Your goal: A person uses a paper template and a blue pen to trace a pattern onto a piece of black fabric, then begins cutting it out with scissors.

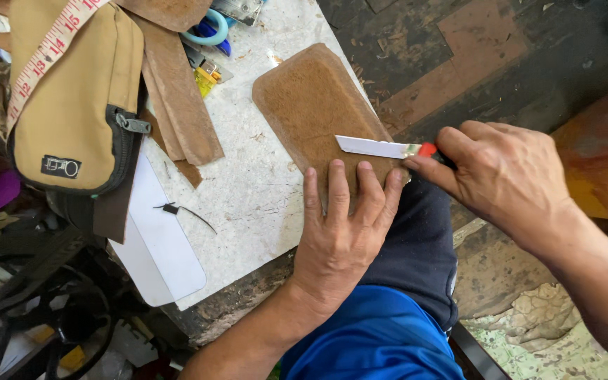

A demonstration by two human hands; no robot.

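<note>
Left hand (339, 236) lies flat, fingers together and extended, pressing down the near end of the brown leather piece (311, 105). Right hand (504, 176) has its fingers closed around the handle of a utility knife (381, 147), coming in from 3 o'clock. The blade lies across the leather just past the left fingertips, tip pointing to 9 o'clock.

The leather piece sits fuzzy side up on the white work slab (248, 190), at the slab's 3 o'clock edge, with its rounded far corners toward 12 o'clock. Its near end overhangs the edge above the person's knee.

Progress, judging from this view only: the blade is laid on the piece near its near end, edge low against the surface. No separated offcut or finished cut line is visible. Looks like the knife work is at an early stage, most of the piece untouched. Can't tell how deep the blade bites; the contact line is partly hidden by the fingers.

Around it: tan zip pouch (72, 105) at 9 o'clock with a measuring tape (43, 53) draped over it, brown leather strips (177, 98) between the pouch and the piece, scissors with blue handles (209, 29) at 12 o'clock, white template sheet (160, 239) at 7 o'clock.
</note>
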